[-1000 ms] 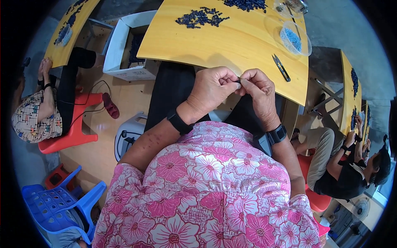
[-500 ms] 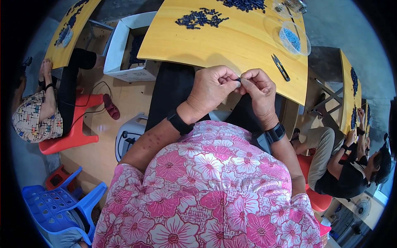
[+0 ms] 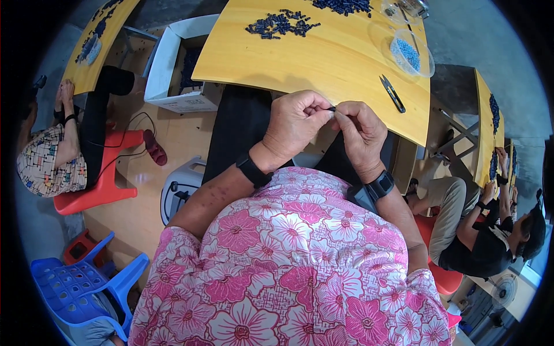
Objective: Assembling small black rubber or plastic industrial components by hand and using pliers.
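Between the thumb and finger of my left hand a small dark cylindrical piece is pinched, its end showing at the fingertips. My right hand meets it there, thumb and forefinger pressed together at the piece; whatever those fingers grip is too small to make out. Both hands are held just off the near edge of the yellow table, above my lap. On the table lie a loose pile of dark small pieces, black thread snips and a clear round tub of tiny blue parts.
A larger heap of dark pieces is at the far edge, beside another clear container. Left of the table stands a white carton. One person sits at the left table, another at the right. A blue chair stands lower left.
My right hand has turned slightly, its fingers straighter and its knuckles higher. The dark piece shows a little more at the left fingertips. The left hand has hardly moved.
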A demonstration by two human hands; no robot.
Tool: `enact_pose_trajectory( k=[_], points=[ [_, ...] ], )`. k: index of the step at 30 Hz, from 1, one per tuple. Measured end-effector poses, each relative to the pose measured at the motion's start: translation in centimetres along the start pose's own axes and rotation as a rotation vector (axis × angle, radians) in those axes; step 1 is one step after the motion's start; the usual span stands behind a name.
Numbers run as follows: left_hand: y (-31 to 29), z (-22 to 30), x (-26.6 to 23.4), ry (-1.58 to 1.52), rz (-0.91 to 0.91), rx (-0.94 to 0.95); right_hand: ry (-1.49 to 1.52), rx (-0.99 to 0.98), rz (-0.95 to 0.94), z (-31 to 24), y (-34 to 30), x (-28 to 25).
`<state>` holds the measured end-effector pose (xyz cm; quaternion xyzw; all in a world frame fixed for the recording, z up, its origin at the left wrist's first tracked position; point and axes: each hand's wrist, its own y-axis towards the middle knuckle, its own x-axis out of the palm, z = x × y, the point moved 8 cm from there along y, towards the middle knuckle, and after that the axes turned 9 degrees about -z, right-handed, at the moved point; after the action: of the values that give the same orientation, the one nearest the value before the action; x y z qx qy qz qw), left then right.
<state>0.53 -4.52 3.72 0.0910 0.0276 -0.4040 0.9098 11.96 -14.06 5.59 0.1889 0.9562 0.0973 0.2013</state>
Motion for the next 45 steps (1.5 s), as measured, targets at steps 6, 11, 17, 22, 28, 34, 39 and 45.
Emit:
enact_pose_trajectory(
  k=[6, 11, 17, 22, 28, 34, 39, 45],
  points=[
    [0.1, -0.4, 0.0, -0.042, -0.003, -0.018, -0.049, -0.049, -0.010, -0.6, 0.1, 0.1],
    [0.5, -1.8, 0.3, -0.152, -0.063, -0.110, 0.121, 0.047, -0.010, 0.7, 0.1, -0.1],
    [0.4, -2.1, 0.4, -0.189, -0.052, -0.130, 0.454, 0.208, -0.011, 2.8, -0.1, 0.4],
    [0.5, -1.7, 0.4, -0.159, -0.048, -0.146, 0.497, 0.249, 0.003, 3.5, 0.0, 0.6],
    [0.8, -2.3, 0.4, -0.239, -0.045, -0.154, 0.010, 0.135, 0.016, 2.1, 0.4, -0.2],
    [0.3, -3.8, 0.8, -0.429, -0.101, -0.328, -0.501, -0.264, -0.063, -1.5, 1.1, 0.1],
    [-0.2, -4.5, 1.4, -0.412, -0.138, -0.366, -0.615, -0.356, -0.147, -3.2, 0.9, 0.8],
    [-0.1, -5.1, 1.2, -0.518, -0.226, -0.440, -0.652, -0.323, -0.232, -2.4, 1.2, 1.2]
  ],
)
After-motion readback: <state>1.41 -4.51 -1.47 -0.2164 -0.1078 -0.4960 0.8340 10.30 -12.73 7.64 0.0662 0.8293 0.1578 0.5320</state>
